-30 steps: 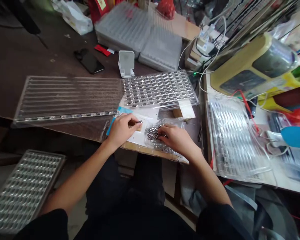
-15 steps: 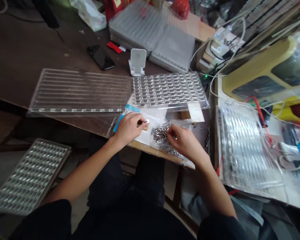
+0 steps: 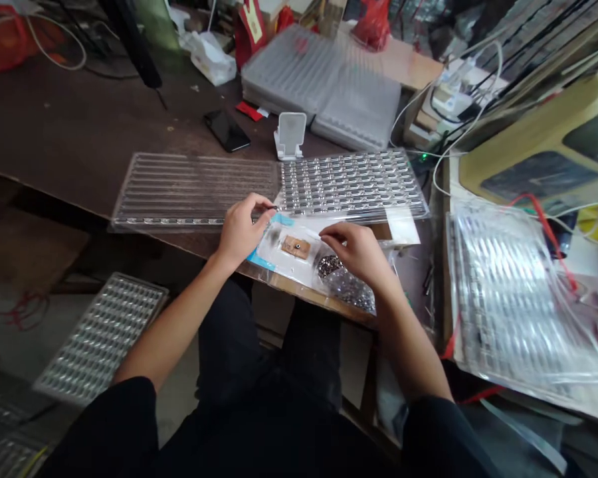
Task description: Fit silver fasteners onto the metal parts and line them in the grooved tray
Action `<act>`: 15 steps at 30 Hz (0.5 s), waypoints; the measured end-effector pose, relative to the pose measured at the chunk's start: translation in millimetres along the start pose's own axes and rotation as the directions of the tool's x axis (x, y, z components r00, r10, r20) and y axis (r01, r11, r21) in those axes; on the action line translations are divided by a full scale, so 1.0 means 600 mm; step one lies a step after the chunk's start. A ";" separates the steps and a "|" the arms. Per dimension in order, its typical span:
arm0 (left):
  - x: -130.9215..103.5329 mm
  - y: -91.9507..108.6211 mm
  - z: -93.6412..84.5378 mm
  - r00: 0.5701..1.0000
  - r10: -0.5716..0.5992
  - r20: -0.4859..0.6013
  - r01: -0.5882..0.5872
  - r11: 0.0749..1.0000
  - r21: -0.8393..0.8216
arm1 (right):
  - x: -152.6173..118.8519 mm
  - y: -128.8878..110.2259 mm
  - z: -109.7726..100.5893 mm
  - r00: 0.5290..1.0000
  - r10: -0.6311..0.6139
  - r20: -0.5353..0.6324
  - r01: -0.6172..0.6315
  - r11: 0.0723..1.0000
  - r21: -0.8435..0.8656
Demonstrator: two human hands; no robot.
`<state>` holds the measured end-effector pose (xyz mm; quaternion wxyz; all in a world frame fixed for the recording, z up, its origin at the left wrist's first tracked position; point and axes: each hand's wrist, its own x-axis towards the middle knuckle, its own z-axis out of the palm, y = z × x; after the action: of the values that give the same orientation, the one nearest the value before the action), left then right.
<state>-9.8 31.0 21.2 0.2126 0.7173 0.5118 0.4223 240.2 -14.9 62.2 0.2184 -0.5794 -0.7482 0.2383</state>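
My left hand (image 3: 242, 229) pinches a small dark metal part (image 3: 276, 208) near the right end of the ribbed clear tray (image 3: 194, 176), whose front groove holds a row of such parts. To its right, my right hand (image 3: 356, 249) hovers with thumb and forefinger together; whatever lies between the tips is too small to make out. Below it is a plastic bag (image 3: 351, 289) of small shiny metal pieces (image 3: 329, 265). Between my hands a small brown block (image 3: 289, 245) with a round dark-centred piece (image 3: 298, 246) rests on a white sheet (image 3: 299, 271).
A filled tray (image 3: 353, 179) adjoins the ribbed one. Behind stand a white phone stand (image 3: 292, 133), a black phone (image 3: 226, 131) and stacked clear trays (image 3: 294, 70). Another filled tray (image 3: 102, 338) is low at left. More trays (image 3: 518, 292) and a yellow machine (image 3: 538, 139) are at right.
My left hand has moved from the brown block up to the tray's right end. My right hand has lifted out of the metal pieces towards the block. The view has shifted left.
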 end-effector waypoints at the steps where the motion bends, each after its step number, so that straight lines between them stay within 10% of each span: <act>1: 0.004 -0.004 -0.007 1.000 -0.004 0.016 0.004 1.000 0.019 | 0.002 0.002 0.003 1.000 -0.008 -0.021 0.008 1.000 0.024; 15: 0.037 -0.047 -0.047 0.976 -0.021 0.219 -0.076 0.901 0.427 | -0.018 0.026 0.008 0.986 -0.078 -0.149 0.096 0.988 0.117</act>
<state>-46.0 58.3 24.6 0.0966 0.7957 0.5560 0.2197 251.7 -22.6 48.2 0.3177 -0.5471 -0.7390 0.2318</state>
